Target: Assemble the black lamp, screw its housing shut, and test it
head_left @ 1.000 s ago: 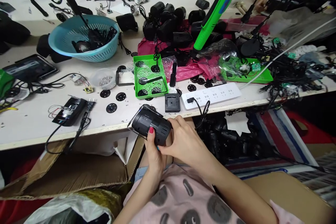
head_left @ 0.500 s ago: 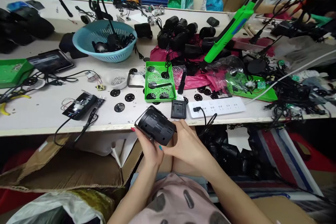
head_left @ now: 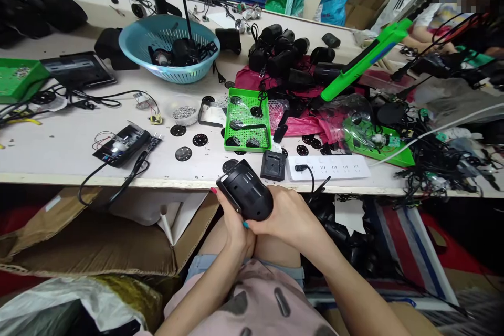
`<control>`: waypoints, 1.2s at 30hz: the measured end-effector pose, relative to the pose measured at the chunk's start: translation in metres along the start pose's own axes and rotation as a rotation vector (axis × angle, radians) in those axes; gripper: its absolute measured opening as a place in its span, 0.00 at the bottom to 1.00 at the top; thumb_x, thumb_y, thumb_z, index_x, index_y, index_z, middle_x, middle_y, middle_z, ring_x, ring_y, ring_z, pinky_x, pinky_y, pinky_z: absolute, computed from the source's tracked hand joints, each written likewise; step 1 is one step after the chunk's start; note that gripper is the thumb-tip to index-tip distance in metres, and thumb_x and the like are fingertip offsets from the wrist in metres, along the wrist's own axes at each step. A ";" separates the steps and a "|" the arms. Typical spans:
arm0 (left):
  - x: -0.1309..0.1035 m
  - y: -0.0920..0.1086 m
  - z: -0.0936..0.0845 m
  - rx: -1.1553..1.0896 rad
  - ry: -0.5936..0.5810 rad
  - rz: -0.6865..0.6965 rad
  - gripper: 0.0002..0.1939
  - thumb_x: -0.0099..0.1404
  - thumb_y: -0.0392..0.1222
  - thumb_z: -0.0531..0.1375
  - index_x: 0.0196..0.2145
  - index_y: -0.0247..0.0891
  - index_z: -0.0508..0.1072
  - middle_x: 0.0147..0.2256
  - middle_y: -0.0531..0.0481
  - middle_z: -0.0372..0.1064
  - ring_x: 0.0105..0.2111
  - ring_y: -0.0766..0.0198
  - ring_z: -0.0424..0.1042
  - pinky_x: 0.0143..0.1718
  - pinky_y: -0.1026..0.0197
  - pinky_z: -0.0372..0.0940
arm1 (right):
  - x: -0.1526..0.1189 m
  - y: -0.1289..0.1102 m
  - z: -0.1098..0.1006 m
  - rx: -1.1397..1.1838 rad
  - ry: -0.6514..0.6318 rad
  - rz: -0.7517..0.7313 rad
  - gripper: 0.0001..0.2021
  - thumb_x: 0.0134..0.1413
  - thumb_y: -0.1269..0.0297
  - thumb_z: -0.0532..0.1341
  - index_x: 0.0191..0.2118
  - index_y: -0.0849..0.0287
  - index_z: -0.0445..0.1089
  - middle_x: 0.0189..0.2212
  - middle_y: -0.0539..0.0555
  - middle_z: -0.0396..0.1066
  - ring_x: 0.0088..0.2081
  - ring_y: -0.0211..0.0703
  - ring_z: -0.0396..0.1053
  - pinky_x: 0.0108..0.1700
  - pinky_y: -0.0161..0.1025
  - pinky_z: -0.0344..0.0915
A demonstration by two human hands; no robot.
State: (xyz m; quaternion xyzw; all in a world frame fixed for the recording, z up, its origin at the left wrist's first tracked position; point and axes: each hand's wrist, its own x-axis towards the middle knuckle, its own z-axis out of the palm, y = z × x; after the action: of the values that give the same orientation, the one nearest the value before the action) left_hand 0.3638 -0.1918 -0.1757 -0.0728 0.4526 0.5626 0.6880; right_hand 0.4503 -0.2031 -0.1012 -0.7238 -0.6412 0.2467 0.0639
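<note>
A black rounded plastic housing (head_left: 250, 191) is held over my lap, just in front of the table edge. My left hand (head_left: 232, 220) grips its left and lower side, thumb along the flat rim. Around the right end curls my right hand (head_left: 281, 210), its thumb at the underside; some fingers are hidden behind the housing. A square black block (head_left: 273, 166) lies on the table right above the hands, beside a white power strip (head_left: 334, 168). Behind them is a green perforated tray (head_left: 247, 121) with black discs and clear plastic pieces.
An opened black device (head_left: 122, 144) with a cord lies at left. A blue basket (head_left: 169, 71) stands behind it. A green tool (head_left: 362, 63) slants over pink cloth (head_left: 311, 128). Another person (head_left: 437, 23) is at the far right. An open cardboard box (head_left: 98, 241) is below.
The housing has turned in my hands, so its rounded end now faces lower right. The view has shifted, and another person has come into sight at upper right.
</note>
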 end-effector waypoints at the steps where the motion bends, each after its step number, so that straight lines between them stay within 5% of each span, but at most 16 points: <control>1: 0.001 0.001 -0.001 -0.010 -0.008 -0.007 0.30 0.70 0.65 0.46 0.56 0.48 0.75 0.48 0.49 0.78 0.45 0.59 0.78 0.46 0.60 0.74 | 0.001 -0.002 -0.001 -0.011 -0.004 0.001 0.18 0.39 0.61 0.71 0.38 0.59 0.73 0.33 0.54 0.74 0.34 0.52 0.72 0.35 0.43 0.61; 8: 0.012 0.009 -0.005 0.035 -0.027 -0.014 0.32 0.68 0.68 0.50 0.46 0.39 0.80 0.50 0.44 0.77 0.49 0.53 0.77 0.55 0.52 0.70 | 0.005 -0.011 0.001 0.005 -0.020 0.007 0.18 0.39 0.61 0.71 0.39 0.59 0.72 0.35 0.55 0.74 0.36 0.52 0.72 0.35 0.41 0.60; 13: 0.018 0.012 -0.003 0.032 0.029 -0.075 0.32 0.70 0.66 0.47 0.48 0.38 0.79 0.48 0.43 0.78 0.51 0.53 0.76 0.58 0.51 0.68 | 0.008 -0.014 0.005 -0.010 0.034 0.095 0.28 0.39 0.61 0.73 0.49 0.61 0.69 0.45 0.59 0.73 0.46 0.55 0.71 0.44 0.42 0.63; 19: 0.014 0.009 -0.005 -0.028 -0.063 -0.111 0.32 0.72 0.63 0.45 0.47 0.37 0.79 0.48 0.45 0.78 0.54 0.56 0.74 0.58 0.57 0.67 | 0.010 -0.020 -0.003 0.000 -0.068 0.098 0.21 0.40 0.62 0.73 0.43 0.57 0.72 0.37 0.53 0.75 0.38 0.49 0.73 0.37 0.39 0.62; 27: 0.020 0.009 -0.010 -0.050 -0.090 -0.084 0.35 0.68 0.68 0.47 0.54 0.39 0.76 0.57 0.46 0.72 0.59 0.54 0.69 0.59 0.56 0.66 | 0.012 -0.025 0.003 -0.011 -0.061 0.113 0.25 0.40 0.64 0.73 0.48 0.59 0.71 0.42 0.56 0.75 0.44 0.52 0.73 0.41 0.41 0.62; 36: 0.026 0.011 -0.011 -0.055 -0.120 -0.094 0.36 0.67 0.71 0.46 0.48 0.40 0.79 0.53 0.46 0.75 0.57 0.53 0.70 0.60 0.55 0.65 | 0.012 -0.020 0.007 0.026 -0.040 0.090 0.28 0.39 0.62 0.74 0.49 0.58 0.70 0.43 0.54 0.75 0.44 0.52 0.73 0.41 0.41 0.63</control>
State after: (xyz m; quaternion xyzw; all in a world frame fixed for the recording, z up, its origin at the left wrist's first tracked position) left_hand 0.3476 -0.1768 -0.1963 -0.0791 0.3910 0.5453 0.7372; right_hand 0.4306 -0.1897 -0.1022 -0.7460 -0.6058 0.2720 0.0491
